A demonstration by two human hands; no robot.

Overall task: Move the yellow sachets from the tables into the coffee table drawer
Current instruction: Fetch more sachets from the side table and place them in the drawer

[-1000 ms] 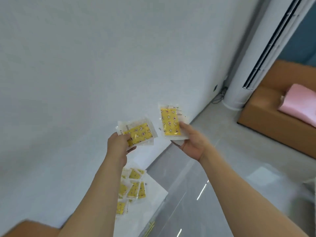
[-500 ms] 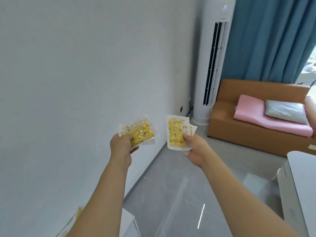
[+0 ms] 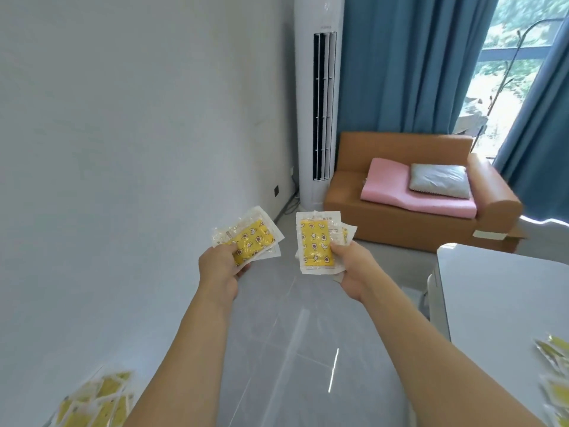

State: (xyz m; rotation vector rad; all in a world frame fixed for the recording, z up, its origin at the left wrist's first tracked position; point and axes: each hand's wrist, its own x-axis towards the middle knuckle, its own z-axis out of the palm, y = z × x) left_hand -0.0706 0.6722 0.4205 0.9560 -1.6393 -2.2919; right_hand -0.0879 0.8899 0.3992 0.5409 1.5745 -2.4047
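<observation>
Head-worn camera looks forward and down, near both outstretched forearms.

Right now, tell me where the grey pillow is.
In the head view, the grey pillow lies upper right on the pink cushion on the brown sofa, right of the white tower fan.

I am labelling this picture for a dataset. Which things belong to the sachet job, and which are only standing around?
Job: sachets in left hand; sachets in right hand; sachets lower left; sachets on white table.

Only around: tower air conditioner; sofa; pink cushion; grey pillow; curtain.
</observation>
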